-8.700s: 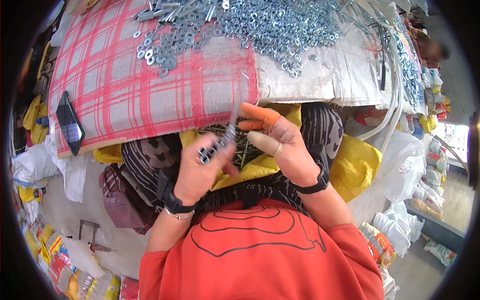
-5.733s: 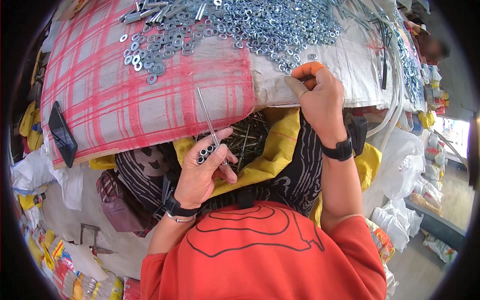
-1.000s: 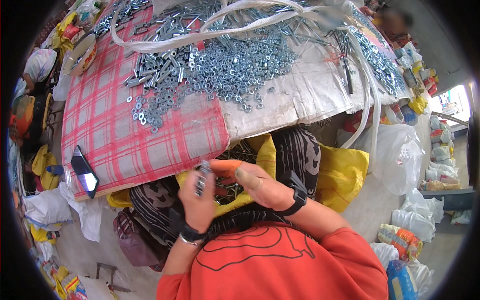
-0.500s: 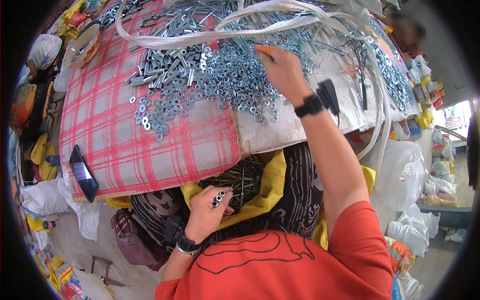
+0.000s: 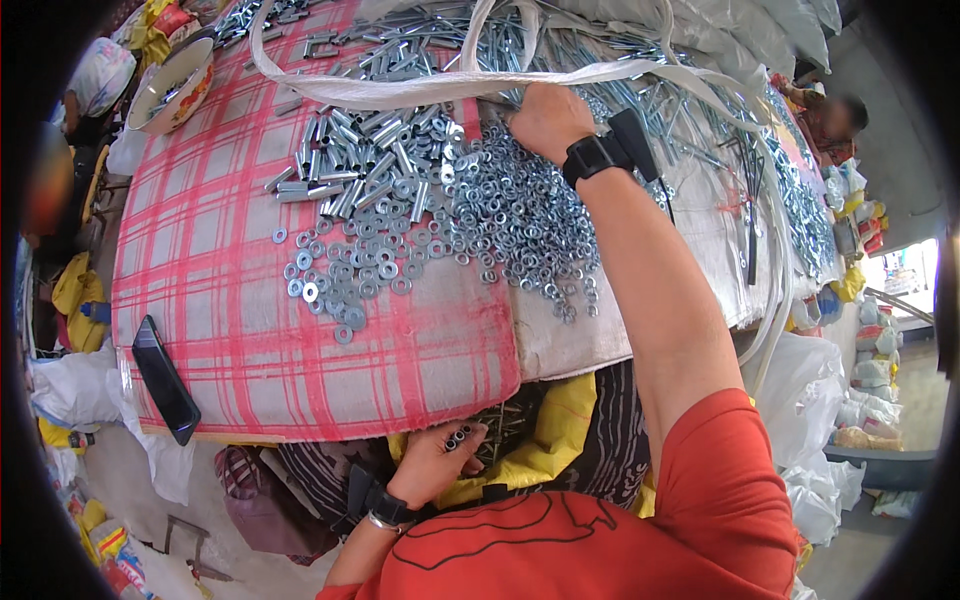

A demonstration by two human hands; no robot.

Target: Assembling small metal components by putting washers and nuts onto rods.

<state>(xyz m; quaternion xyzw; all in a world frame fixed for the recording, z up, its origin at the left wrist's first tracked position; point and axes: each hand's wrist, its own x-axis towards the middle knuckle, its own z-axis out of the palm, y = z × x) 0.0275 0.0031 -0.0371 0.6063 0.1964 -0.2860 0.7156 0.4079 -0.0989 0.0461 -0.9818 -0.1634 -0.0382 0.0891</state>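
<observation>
At the far left we record a shallow bowl (image 5: 172, 95) with metal pieces in it, standing on the red-checked cloth (image 5: 215, 290); a dark phone (image 5: 166, 380) lies near the cloth's front edge. To its right we see flat washers (image 5: 350, 275) scattered in a loose patch, with short metal sleeves (image 5: 375, 165) heaped just behind them and a white strap (image 5: 380, 93) running across the table's far part. The left hand (image 5: 430, 468), below the table edge, is curled round a few small metal cylinders (image 5: 457, 437); we see their open ends beside the fingers. Next comes a dense pile of small metal rings (image 5: 520, 215), partly on the cloth, partly on a pale sheet (image 5: 570, 345). Below, near the left hand, a yellow sack (image 5: 560, 432) gapes open. The right hand (image 5: 553, 122) reaches to the back of the ring pile, by the strap; its fingertips are hidden, so we cannot tell its grip. Farther right lie long thin rods (image 5: 690, 135).
</observation>
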